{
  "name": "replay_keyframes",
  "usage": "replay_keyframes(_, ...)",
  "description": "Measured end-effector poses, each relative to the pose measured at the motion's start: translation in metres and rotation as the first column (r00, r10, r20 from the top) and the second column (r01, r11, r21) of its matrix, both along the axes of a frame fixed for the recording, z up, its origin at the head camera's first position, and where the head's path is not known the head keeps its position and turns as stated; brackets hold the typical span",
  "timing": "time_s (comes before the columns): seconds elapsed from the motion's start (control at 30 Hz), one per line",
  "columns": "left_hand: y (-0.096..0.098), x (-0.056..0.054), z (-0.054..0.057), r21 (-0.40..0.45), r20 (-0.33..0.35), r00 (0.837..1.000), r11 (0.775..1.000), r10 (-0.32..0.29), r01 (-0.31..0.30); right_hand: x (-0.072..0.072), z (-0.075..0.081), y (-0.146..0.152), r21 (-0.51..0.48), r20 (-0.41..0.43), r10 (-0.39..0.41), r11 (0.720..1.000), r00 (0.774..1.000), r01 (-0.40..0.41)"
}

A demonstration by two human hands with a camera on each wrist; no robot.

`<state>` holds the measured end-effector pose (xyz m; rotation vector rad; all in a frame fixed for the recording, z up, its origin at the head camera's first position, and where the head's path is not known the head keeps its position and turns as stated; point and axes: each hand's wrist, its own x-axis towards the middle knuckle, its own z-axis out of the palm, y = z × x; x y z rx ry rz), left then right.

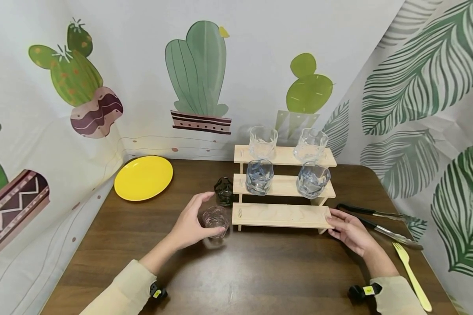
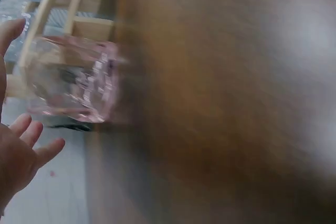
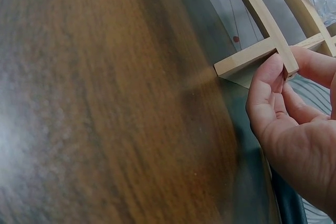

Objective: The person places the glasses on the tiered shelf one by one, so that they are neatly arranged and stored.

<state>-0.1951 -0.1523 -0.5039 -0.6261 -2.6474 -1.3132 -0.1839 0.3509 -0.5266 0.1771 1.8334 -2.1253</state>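
A pink faceted glass point(image 1: 214, 217) stands on the wooden table, left of a three-tier wooden display rack point(image 1: 280, 216). My left hand point(image 1: 188, 222) is spread beside this glass, thumb at its front and fingers toward its back. The left wrist view shows the fingers apart, with the pink glass point(image 2: 73, 80) in front of them. Behind it, a dark glass point(image 1: 223, 191) sits close to the rack's left side. My right hand point(image 1: 350, 232) pinches the right end of the lowest tier, thumb and fingers around the wooden edge point(image 3: 286, 59) in the right wrist view.
Two clear glasses point(image 1: 263, 142) stand on the top tier and two bluish glasses point(image 1: 259, 177) on the middle one. A yellow plate point(image 1: 143, 178) lies at the back left. Black-handled tongs point(image 1: 378, 225) and a yellow fork point(image 1: 411, 275) lie at the right.
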Motion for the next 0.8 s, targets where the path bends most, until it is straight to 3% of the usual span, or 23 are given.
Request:
replay_keyframes(0.4, -0.009, 0.003, -0.033, 0.070, 0.105, 0.993, 0.997, -0.050, 0.043, 0.000, -0.001, 0.000, -0.018, 0.005, 0.004, 1.000, 1.000, -0.004)
replay_keyframes(0.8, -0.008, 0.003, -0.038, 0.100, 0.110, 0.992, 0.994, -0.060, 0.049, 0.000, 0.000, 0.001, -0.015, 0.014, 0.002, 1.000, 1.000, -0.001)
